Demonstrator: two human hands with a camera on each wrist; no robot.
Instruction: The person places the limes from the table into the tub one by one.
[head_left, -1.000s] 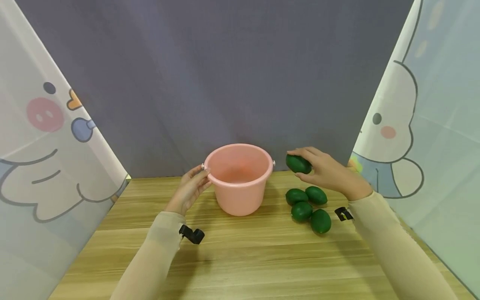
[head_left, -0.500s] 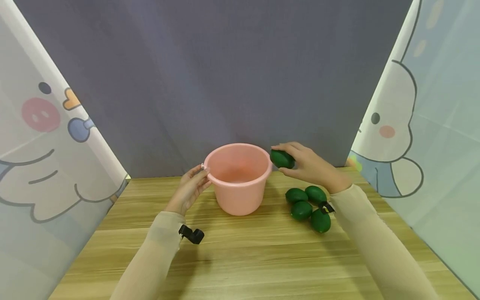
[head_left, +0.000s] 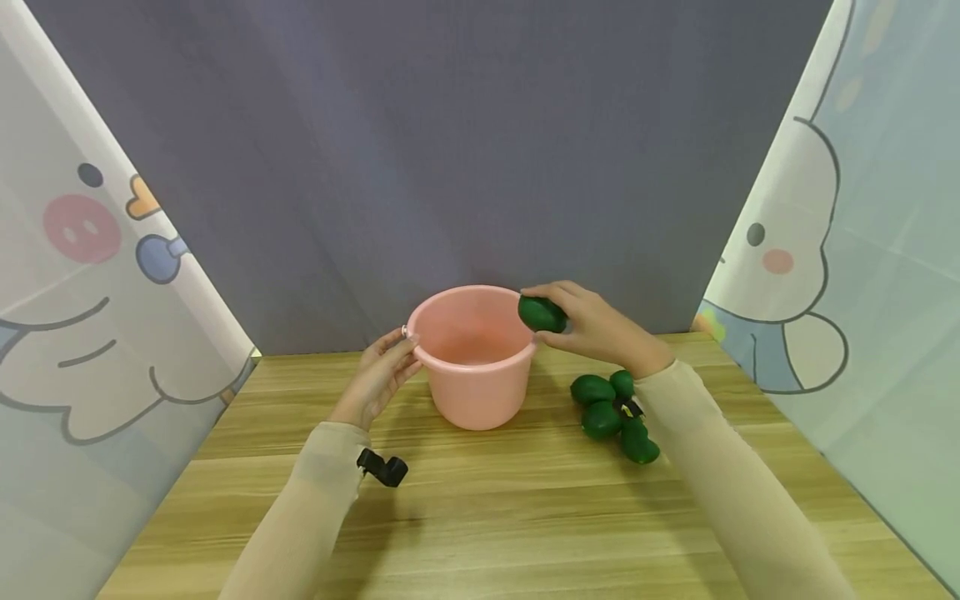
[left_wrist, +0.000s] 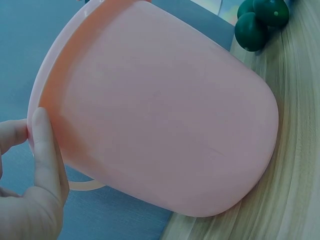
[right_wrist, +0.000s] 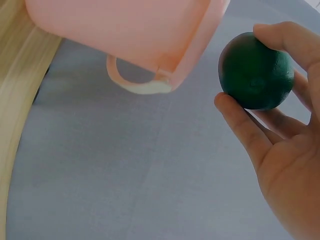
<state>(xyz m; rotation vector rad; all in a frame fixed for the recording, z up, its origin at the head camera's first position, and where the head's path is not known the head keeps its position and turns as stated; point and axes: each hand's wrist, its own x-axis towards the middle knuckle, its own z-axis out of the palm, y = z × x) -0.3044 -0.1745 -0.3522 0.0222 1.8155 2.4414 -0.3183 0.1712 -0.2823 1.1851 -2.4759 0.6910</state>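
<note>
A pink plastic bucket (head_left: pixel 480 396) stands upright on the table in the head view. My left hand (head_left: pixel 378 375) pinches its rim at the left side, by the handle pivot; the left wrist view shows the fingertips (left_wrist: pixel 41 117) against the rim. My right hand (head_left: pixel 592 329) holds a dark green, oval avocado (head_left: pixel 542 314) between thumb and fingers, over the bucket's right rim. In the right wrist view this avocado (right_wrist: pixel 256 71) appears apart from the bucket (right_wrist: pixel 130 30). Several more avocados (head_left: pixel 602 420) lie grouped on the table right of the bucket, partly hidden by the right wrist camera and sleeve.
The wood-grain table (head_left: pixel 480 517) carries the bucket and avocados. A dark grey curtain (head_left: pixel 465 150) hangs right behind the bucket. Cartoon-printed cloths (head_left: pixel 90 333) flank both sides. The bucket's handle (right_wrist: pixel 135 87) hangs down at its far side.
My right hand has carried the avocado leftward, from above the group to the bucket's right rim. The left hand has stayed at the rim, and the bucket has hardly moved.
</note>
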